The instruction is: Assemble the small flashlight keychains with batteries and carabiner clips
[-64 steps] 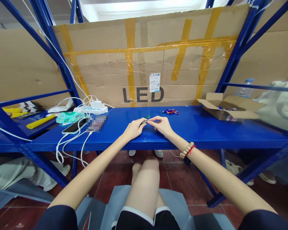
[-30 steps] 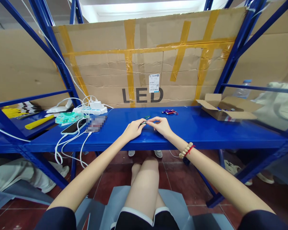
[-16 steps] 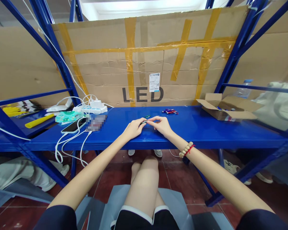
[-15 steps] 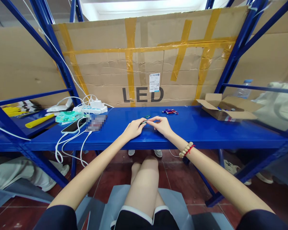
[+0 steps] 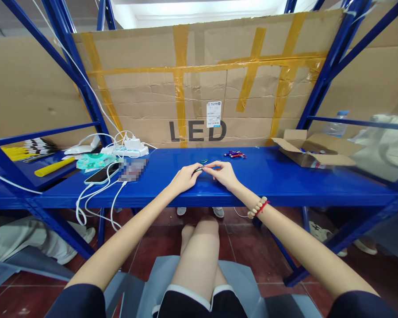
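My left hand (image 5: 187, 177) is closed, its thumb and fingers pinching a small dark green shiny piece (image 5: 198, 169). From the other side my right hand (image 5: 223, 173) meets it, thumb and forefinger pressed together at the right end of the same piece. Fingers cover much of it, so its exact kind cannot be made out. Just behind the fingertips a second small green piece (image 5: 204, 161) lies on the blue table (image 5: 272, 176). Farther back to the right sits a little heap of shiny purple, blue and red pieces (image 5: 235, 154).
On the left are a phone (image 5: 102, 174), white cables, a power strip (image 5: 132, 151), a teal packet (image 5: 95, 161) and a yellow roll (image 5: 55, 167). An open cardboard box (image 5: 313, 152) stands at the right. A tall cardboard sheet (image 5: 146, 101) backs the table between blue posts.
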